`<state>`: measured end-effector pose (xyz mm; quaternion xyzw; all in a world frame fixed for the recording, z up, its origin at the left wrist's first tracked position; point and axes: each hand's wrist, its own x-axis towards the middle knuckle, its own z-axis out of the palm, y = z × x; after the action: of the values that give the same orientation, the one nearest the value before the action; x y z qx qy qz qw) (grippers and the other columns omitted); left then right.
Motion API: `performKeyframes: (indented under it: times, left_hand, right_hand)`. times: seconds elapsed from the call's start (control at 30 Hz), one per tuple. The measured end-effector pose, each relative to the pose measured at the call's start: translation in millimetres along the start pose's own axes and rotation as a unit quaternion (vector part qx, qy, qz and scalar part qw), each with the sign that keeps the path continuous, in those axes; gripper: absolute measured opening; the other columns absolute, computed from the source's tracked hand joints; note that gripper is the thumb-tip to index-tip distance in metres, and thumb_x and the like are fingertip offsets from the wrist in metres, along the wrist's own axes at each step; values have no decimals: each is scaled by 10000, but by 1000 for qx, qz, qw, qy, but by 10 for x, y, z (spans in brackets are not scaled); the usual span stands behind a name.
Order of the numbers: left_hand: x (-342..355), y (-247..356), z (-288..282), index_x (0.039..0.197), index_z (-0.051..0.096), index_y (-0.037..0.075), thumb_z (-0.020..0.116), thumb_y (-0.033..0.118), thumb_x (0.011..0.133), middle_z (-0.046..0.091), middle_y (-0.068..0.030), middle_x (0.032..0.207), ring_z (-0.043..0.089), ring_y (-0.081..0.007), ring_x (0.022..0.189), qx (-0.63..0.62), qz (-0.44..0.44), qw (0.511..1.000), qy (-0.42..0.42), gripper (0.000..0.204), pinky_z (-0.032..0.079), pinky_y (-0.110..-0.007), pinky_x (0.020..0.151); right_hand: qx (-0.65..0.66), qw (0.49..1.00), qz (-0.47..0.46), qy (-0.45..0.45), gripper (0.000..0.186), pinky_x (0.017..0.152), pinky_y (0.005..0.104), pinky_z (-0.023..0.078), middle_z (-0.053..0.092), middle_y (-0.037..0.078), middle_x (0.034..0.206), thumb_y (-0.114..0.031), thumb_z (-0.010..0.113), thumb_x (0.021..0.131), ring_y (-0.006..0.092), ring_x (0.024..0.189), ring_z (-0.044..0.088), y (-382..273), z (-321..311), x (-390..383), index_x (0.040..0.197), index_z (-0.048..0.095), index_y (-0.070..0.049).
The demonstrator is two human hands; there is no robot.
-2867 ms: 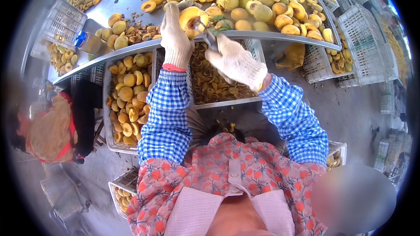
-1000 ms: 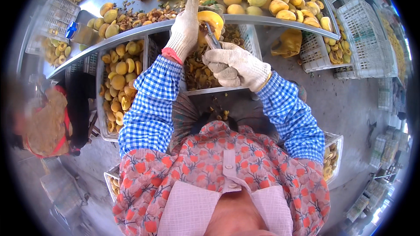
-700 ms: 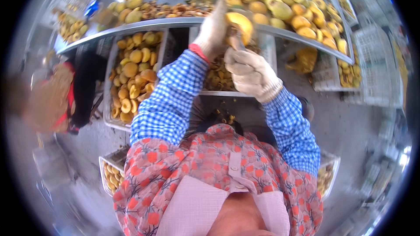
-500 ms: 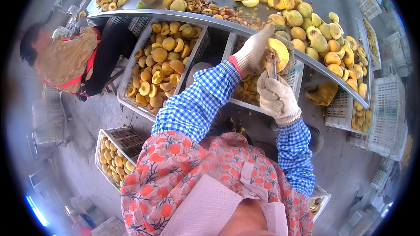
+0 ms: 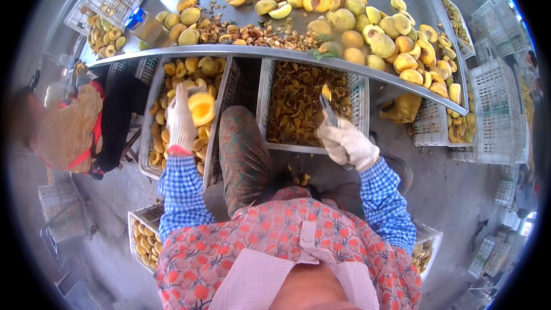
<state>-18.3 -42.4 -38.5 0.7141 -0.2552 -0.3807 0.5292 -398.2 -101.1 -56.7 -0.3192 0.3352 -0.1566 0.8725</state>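
Observation:
My left hand [image 5: 181,119], in a whitish glove, is over the left crate [image 5: 213,132] of peach halves. A bright yellow peach half [image 5: 202,109] rests against its palm side, hollow facing up, with the fingers partly behind it. My gloved right hand [image 5: 347,142] is closed round a small metal pitting knife [image 5: 328,110], its end pointing away from me. A yellow scrap of peach [image 5: 326,92] shows at the tip. Beneath the tool stands a crate [image 5: 262,109] of brownish-yellow peach scraps.
A metal table [image 5: 252,51] crosses ahead, bearing whole and halved peaches [image 5: 376,28], loose pits [image 5: 241,33] and a blue-lidded jar [image 5: 148,27]. Another person [image 5: 69,126] sits at the left. Crates [image 5: 499,109] stand stacked at the right; a crate of halves [image 5: 143,240] is behind my left arm.
My left hand has moved left and down from the table edge to the left crate, with the peach half. My right hand and the knife have come away from the peach, slightly left and lower.

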Motion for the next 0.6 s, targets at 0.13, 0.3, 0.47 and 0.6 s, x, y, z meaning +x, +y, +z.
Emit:
performKeyframes:
  times: [0.13,0.3,0.47,0.6]
  left_hand:
    - [335,550,309,1385,531,164,538,451,942,562,-178,1367,544,-307,1254,435,183,874,115,528,402,-409,1067]
    - [1343,1079,1288,1395,520,146,475,501,943,563,-175,1363,530,-343,1262,426,205,881,-17,576,394,-418,1069]
    - [2490,1083,1397,1405,499,80,487,469,919,535,-222,1382,510,-344,1284,511,177,838,71,623,369,-408,1097]
    - [2923,1009,1549,1383,512,128,561,411,882,551,-189,1373,522,-334,1273,546,143,825,26,578,393,-410,1078]
  right_hand:
    - [-69,996,60,12,238,367,254,271,370,-49,589,-226,598,946,64,405,325,-122,52,132,828,409,-142]
    - [-169,984,-5,53,134,382,240,300,390,-32,619,-156,563,944,65,422,341,-459,272,138,971,459,-76]
    - [-184,966,-80,163,269,440,235,389,437,-26,701,-206,550,985,59,513,420,-849,-60,-41,1183,477,-40]
    - [-240,938,-146,203,311,447,215,377,447,-29,706,-247,568,977,51,512,416,-1129,-68,83,1185,496,-28]
